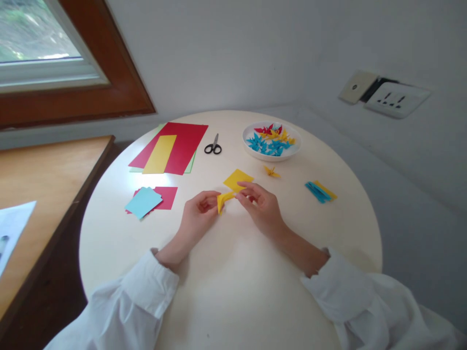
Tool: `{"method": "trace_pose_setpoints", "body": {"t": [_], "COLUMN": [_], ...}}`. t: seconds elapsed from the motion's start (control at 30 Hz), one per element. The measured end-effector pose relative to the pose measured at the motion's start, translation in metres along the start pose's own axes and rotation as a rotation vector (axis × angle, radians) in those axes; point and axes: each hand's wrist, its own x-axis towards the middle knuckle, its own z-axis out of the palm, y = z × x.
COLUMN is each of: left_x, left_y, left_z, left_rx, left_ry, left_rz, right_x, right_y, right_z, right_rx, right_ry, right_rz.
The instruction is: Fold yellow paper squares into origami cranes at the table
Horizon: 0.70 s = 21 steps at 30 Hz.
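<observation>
A folded yellow origami paper (225,197) is held between my two hands above the middle of the round table. My left hand (202,209) pinches its left part, where a point hangs downward. The thumb and fingers of my right hand (261,204) are closed at its right end. Just behind lies a flat yellow paper square (237,179), partly covered by the right fingers. A finished yellow paper crane (272,171) rests on the table beyond my right hand.
A white dish (272,156) of red, yellow and blue cranes stands at the back. Black-handled scissors (213,147) lie left of it. Coloured sheets (189,146), light-blue squares (143,202) and folded blue strips (318,192) lie around. A wooden desk (54,170) adjoins at left.
</observation>
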Motion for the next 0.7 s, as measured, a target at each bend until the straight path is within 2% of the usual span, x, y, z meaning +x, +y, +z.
{"method": "trace_pose_setpoints", "body": {"t": [0.1,0.27,0.37,0.43,0.57,0.7], "left_x": [0.007,0.018,0.025,0.030,0.041,0.050], "left_y": [0.002,0.004,0.009,0.014,0.030,0.051], "left_z": [-0.004,-0.013,-0.016,-0.017,-0.018,-0.014], "left_rx": [-0.273,-0.688,-0.848,-0.917,-0.960,-0.956], "left_ry": [0.028,0.028,0.128,0.190,0.193,0.165], "left_rz": [-0.118,-0.193,-0.270,-0.313,-0.253,-0.176], "right_x": [0.006,0.013,0.015,0.017,0.024,0.044], "right_y": [0.007,0.013,0.016,0.019,0.021,-0.001], "right_z": [-0.002,-0.002,-0.001,0.000,0.001,0.000], "right_rx": [0.031,-0.014,-0.041,-0.063,-0.090,-0.072], "right_ry": [0.026,0.061,0.095,0.113,0.173,0.219], "right_rz": [0.011,-0.021,-0.066,-0.093,-0.138,-0.219]}}
